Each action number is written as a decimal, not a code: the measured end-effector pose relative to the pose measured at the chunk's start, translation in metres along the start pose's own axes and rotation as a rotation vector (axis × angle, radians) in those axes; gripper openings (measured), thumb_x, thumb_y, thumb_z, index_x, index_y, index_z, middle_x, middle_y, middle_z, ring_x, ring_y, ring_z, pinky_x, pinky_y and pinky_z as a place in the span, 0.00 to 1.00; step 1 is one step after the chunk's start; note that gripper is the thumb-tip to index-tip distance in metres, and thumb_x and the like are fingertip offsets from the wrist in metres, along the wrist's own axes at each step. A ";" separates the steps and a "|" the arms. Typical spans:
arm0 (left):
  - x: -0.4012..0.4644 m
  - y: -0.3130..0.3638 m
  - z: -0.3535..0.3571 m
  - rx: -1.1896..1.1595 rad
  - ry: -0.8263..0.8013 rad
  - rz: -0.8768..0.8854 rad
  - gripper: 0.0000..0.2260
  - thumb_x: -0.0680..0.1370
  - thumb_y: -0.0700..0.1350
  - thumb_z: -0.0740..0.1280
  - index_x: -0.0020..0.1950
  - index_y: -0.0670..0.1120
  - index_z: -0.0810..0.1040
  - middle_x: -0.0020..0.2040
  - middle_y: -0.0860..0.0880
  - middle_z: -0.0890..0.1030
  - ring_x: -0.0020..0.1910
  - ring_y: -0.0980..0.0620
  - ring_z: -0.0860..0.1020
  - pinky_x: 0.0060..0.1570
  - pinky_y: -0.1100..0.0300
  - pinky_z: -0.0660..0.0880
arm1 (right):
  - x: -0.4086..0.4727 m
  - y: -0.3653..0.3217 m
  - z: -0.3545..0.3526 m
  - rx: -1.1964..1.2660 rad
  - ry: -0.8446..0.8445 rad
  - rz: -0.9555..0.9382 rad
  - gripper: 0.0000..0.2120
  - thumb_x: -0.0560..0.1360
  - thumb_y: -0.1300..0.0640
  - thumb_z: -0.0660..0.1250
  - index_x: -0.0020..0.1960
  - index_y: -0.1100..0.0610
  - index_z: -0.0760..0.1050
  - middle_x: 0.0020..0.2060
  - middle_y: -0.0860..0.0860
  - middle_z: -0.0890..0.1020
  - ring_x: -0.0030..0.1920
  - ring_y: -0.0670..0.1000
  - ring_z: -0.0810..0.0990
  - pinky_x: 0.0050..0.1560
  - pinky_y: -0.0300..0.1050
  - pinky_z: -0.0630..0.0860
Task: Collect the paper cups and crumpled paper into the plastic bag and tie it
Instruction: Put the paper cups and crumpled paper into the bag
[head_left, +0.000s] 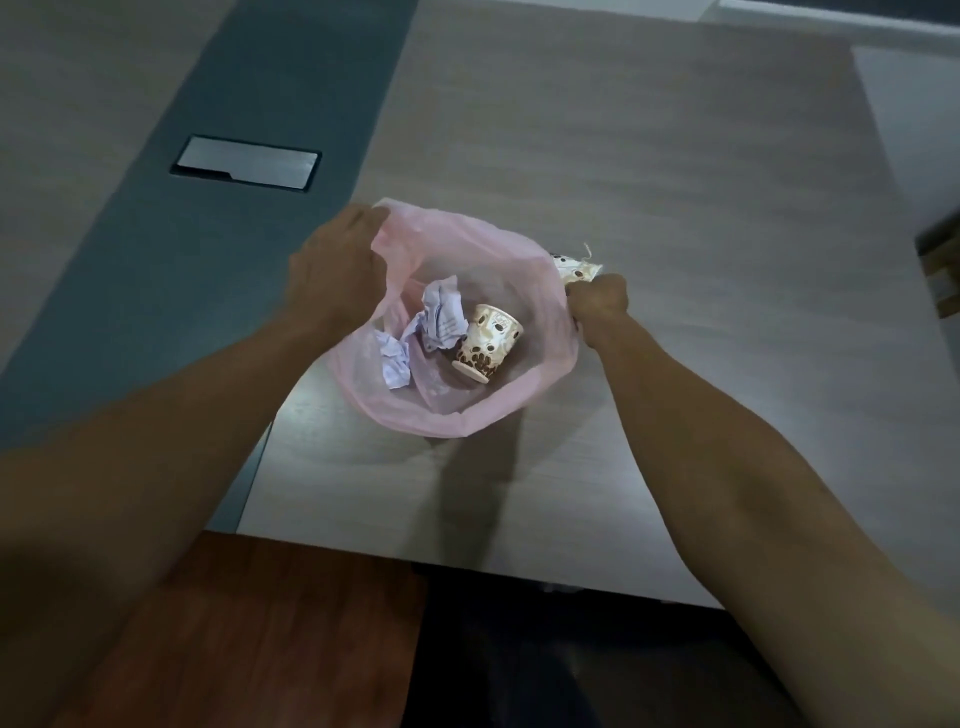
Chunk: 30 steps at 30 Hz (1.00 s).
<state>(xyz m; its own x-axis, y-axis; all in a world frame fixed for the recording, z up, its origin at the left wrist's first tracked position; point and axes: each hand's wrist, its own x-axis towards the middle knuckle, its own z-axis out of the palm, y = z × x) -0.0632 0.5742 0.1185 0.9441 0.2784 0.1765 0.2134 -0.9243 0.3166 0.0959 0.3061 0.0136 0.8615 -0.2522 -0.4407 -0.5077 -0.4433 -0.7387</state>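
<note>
Head view, near to far. Two bare forearms reach over the near edge of a pale wood-grain table (675, 156). On it stands a translucent pink plastic bag (452, 415), thin and wrinkled, its mouth held wide open. Inside lie pieces of crumpled paper (441, 317), white with faint grey printed lines too small to read, and beside them, to the right, a paper cup (485, 343) on its side, cream with a brown coffee-bean pattern and a small round emblem whose lettering is illegible. The left hand (337, 270) has its fingers curled over the bag's left rim, gripping it. The right hand (597, 304) is closed in a fist on the right rim; just beyond its knuckles a second paper cup (574, 267), same bean pattern, shows outside the bag, and whether the fingers also hold it cannot be told. Farther left, a metal hatch (247, 163) sits in a dark grey strip (291, 78).
</note>
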 end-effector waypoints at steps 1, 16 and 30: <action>0.001 0.000 0.000 -0.004 -0.004 -0.001 0.24 0.78 0.37 0.60 0.75 0.47 0.70 0.70 0.46 0.74 0.62 0.39 0.77 0.61 0.42 0.76 | -0.003 -0.002 -0.005 0.016 0.019 -0.023 0.20 0.67 0.56 0.70 0.58 0.62 0.81 0.54 0.59 0.85 0.54 0.58 0.85 0.52 0.49 0.80; 0.020 0.011 -0.005 -0.088 -0.090 -0.018 0.32 0.77 0.29 0.60 0.80 0.46 0.62 0.80 0.48 0.64 0.77 0.46 0.64 0.75 0.49 0.63 | -0.108 -0.063 -0.074 0.206 -0.286 -0.555 0.10 0.75 0.64 0.64 0.35 0.56 0.77 0.23 0.49 0.76 0.23 0.49 0.71 0.25 0.41 0.67; 0.008 0.008 -0.009 -0.067 -0.106 0.018 0.31 0.79 0.33 0.59 0.81 0.49 0.60 0.81 0.50 0.60 0.78 0.48 0.62 0.75 0.47 0.63 | -0.129 -0.024 -0.003 -0.377 -0.006 -0.702 0.12 0.76 0.59 0.66 0.59 0.56 0.72 0.58 0.54 0.75 0.53 0.56 0.77 0.52 0.52 0.75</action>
<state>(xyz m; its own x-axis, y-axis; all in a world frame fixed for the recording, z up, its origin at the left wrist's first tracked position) -0.0562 0.5709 0.1309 0.9697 0.2291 0.0845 0.1819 -0.9084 0.3763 -0.0032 0.3467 0.0902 0.9784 0.1977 0.0603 0.1916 -0.7584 -0.6230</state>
